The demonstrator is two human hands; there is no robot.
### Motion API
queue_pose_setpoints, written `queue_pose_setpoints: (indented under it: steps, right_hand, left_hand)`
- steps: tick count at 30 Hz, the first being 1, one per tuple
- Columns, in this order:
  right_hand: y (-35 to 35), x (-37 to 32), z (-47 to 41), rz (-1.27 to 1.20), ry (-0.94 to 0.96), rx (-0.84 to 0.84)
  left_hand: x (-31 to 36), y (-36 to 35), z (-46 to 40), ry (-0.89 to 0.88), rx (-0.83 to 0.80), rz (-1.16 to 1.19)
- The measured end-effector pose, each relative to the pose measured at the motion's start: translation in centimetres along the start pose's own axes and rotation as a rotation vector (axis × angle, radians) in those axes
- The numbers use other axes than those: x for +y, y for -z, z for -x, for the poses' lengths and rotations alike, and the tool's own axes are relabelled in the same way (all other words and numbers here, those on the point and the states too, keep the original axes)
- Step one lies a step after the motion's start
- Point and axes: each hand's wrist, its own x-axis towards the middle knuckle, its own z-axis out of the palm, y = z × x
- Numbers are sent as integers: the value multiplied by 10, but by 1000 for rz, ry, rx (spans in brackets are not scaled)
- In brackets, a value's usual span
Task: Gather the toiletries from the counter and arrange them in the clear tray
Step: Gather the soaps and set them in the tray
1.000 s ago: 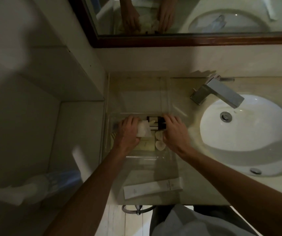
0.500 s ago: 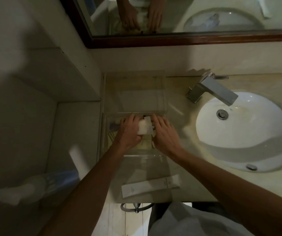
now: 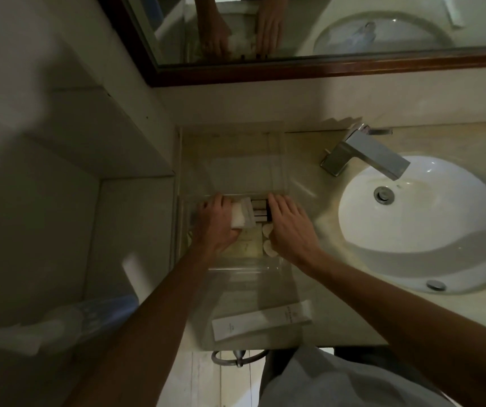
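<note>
Both hands reach into the clear tray [image 3: 244,264], which stands on the bench [image 3: 338,312] left of the white sink [image 3: 430,230] and its square faucet [image 3: 368,155]. The left hand [image 3: 215,224] has its fingers [image 3: 218,201] curled around a white packet [image 3: 243,214], gripping it at its left edge and holding it tilted over the tray's contents. The right hand [image 3: 288,224] lies palm down with its fingers [image 3: 277,201] nearly straight and close together, not clasped on anything; their tips rest on or just beside a row of small dark-and-white boxes [image 3: 259,211] set against the tray's far wall, though whether they actually press the boxes cannot be told. Nearer in the tray lie pale flat packets [image 3: 247,246] and two round pale pieces [image 3: 268,239], partly covered by the right hand. A long white box [image 3: 262,321] lies outside the tray on the bench, near the front edge, well apart from both hands. The mirror [image 3: 353,24] above reflects the hands.
</note>
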Motion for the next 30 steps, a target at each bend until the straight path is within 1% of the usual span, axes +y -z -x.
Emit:
queue_pose_setpoints:
  steps: [4,7,9,12,14,17,19,24,26,28,30]
  right_hand:
    - [7,20,8,9,25,28]
    - [6,31,18,15,169,53]
    - [4,33,24,38,276,37]
    - [-4,35,27,85,356,0]
    - [-9,36,29,119,369,-26]
    - [-16,39,32,141,385,-29]
    - [-19,41,33,159,399,-32]
    - [-21,43,31,174,397,-35]
    - [-21,41,32,184,404,-36]
    - [-20,38,33,197,411,-22]
    - [-20,35,34,210,383,-25]
  left_hand:
    - [-7,6,-3,-37,20,-37]
    - [-13,4,10,-56,83,-26]
    - [-16,0,18,-88,148,-31]
    - [-22,-6,25,-170,194,-57]
    - [-27,-11,27,-205,180,-41]
    - [-32,-18,29,-265,96,16]
    - [-33,-19,30,-279,76,33]
    - [-38,-10,24,-247,83,25]
    - [-40,-8,26,-233,121,27]
    - [-41,-8,33,-244,149,20]
    - [-40,-11,46,-256,134,1]
